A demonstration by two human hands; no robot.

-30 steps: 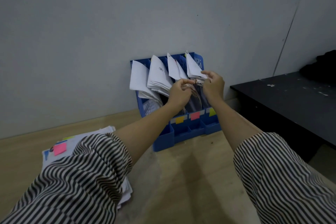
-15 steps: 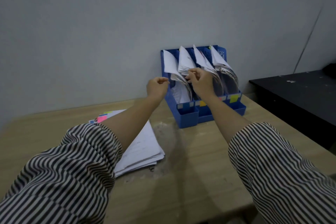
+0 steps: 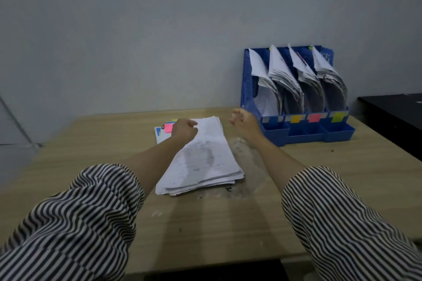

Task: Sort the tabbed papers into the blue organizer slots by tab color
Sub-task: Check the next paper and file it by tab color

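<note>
A stack of white tabbed papers (image 3: 201, 159) lies on the wooden table (image 3: 342, 178), with a pink tab (image 3: 168, 127) and other coloured tabs at its far left end. The blue organizer (image 3: 296, 131) stands at the back right against the wall, its slots full of curled papers, with blue, yellow, pink and green labels on the front. My left hand (image 3: 184, 130) hovers over the far end of the stack, fingers curled, holding nothing. My right hand (image 3: 244, 122) is between the stack and the organizer, fingers loosely bent and apart, empty.
A dark table (image 3: 392, 116) stands to the right, close to the organizer. A grey wall (image 3: 159, 41) runs behind the table. White smears and dark specks mark the wood by the stack.
Both hands have come away from the papers in the organizer and moved left and nearer, to the stack. The view has swung left.
</note>
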